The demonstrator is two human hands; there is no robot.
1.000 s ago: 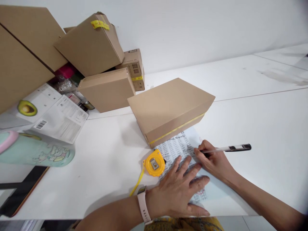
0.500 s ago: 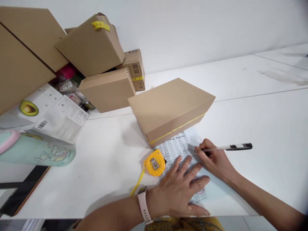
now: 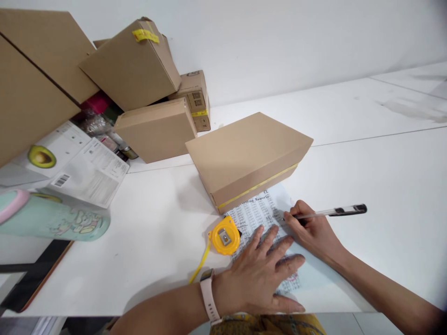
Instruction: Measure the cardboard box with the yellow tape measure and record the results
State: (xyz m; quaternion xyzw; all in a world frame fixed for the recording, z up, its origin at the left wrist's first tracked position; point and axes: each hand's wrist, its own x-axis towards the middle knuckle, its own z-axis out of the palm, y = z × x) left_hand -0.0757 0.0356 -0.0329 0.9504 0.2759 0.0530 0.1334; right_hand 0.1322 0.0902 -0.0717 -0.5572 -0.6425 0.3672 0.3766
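Flat on a printed paper sheet (image 3: 256, 211) lies my left hand (image 3: 263, 272), its fingers spread. My right hand (image 3: 312, 230) is closed around a pen (image 3: 328, 212) with a clear barrel and black end, its tip low over the right part of the sheet. Just left of the paper sits a yellow tape measure (image 3: 225, 236), with a short length of yellow tape out toward my left wrist. A closed cardboard box (image 3: 249, 156) with a yellow tape strip stands at the sheet's far edge and hides part of it.
Stacked cardboard boxes (image 3: 131, 70) fill the back left against the wall. In front of them are a white avocado-print carton (image 3: 92, 170) and a mint green bottle (image 3: 73, 221) lying on its side. A dark flat object (image 3: 38, 279) lies at the left table edge.
The pen and the fingers of my right hand have shifted very slightly to the right. My left hand, the box and the tape measure stay put.
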